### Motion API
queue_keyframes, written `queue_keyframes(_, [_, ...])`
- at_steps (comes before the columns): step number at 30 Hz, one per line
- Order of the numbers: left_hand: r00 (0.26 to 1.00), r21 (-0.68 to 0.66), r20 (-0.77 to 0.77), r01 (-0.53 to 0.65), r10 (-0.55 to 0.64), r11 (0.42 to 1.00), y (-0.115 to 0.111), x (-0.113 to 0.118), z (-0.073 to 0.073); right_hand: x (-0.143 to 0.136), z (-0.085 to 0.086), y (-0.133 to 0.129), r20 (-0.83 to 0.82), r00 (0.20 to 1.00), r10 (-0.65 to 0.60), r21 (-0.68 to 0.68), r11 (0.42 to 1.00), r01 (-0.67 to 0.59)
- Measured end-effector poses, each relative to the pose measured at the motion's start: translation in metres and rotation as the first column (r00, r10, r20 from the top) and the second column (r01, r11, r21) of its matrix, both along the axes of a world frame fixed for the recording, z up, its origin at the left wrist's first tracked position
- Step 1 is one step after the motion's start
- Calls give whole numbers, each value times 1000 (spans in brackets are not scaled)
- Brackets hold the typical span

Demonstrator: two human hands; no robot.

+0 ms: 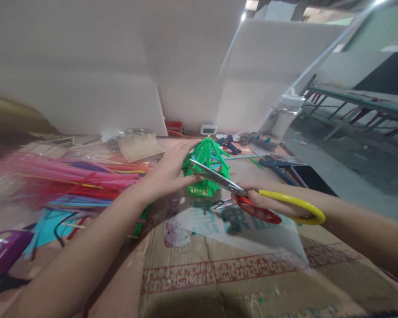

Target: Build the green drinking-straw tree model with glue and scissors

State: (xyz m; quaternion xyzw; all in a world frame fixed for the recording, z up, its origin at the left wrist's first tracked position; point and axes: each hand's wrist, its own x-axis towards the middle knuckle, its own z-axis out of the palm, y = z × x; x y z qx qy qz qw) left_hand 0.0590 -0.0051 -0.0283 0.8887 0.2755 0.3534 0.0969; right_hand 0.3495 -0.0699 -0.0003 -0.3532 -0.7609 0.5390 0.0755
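Observation:
A green cone-shaped frame of fuzzy pipe cleaners (pixel 205 154) stands upright over the cardboard, with some stems sticking out at its right. My left hand (pixel 174 170) is closed around its left side, the thumb reaching across the front. In my right hand (pixel 260 198) are scissors (pixel 219 177) with one yellow and one red handle loop. Their blades point left and pass in front of the green frame. Whether the blades touch it I cannot tell. Part of the frame is hidden behind my left fingers and the scissors.
Bundles of pink, red and blue pipe cleaners (pixel 102 176) lie at the left, near a purple tool (pixel 6 251). A clear protractor (pixel 175 230) rests on the cardboard (pixel 245 291). Behind are a glue gun (pixel 230 145) and a bottle (pixel 275 123); a phone (pixel 313 180) lies right.

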Motion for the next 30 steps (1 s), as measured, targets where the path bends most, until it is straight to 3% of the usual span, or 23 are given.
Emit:
queue_keyframes(11, [1000, 24, -22, -10, 10, 1000, -1, 1, 2, 1, -1, 7, 118, 992, -40, -33, 998, 44])
queue_keyframes(16, [1000, 27, -19, -10, 10, 1000, -1, 1, 1, -5, 2, 9, 104, 994, -40, 162, 987, 23])
queue_keyframes(20, [1000, 25, -21, -1, 2, 1000, -2, 1, 3, -3, -7, 17, 93, 995, -35, 318, 948, 3])
queue_keyframes(26, [1000, 26, -15, 12, -12, 1000, 0, 1, 2, 2, -15, 23, 161, 980, -114, 299, 952, 61])
queue_keyframes(30, [1000, -4, -5, -9, 9, 1000, 0, 1, 1, 2, -8, 15, 206, 977, -45, 187, 982, 6])
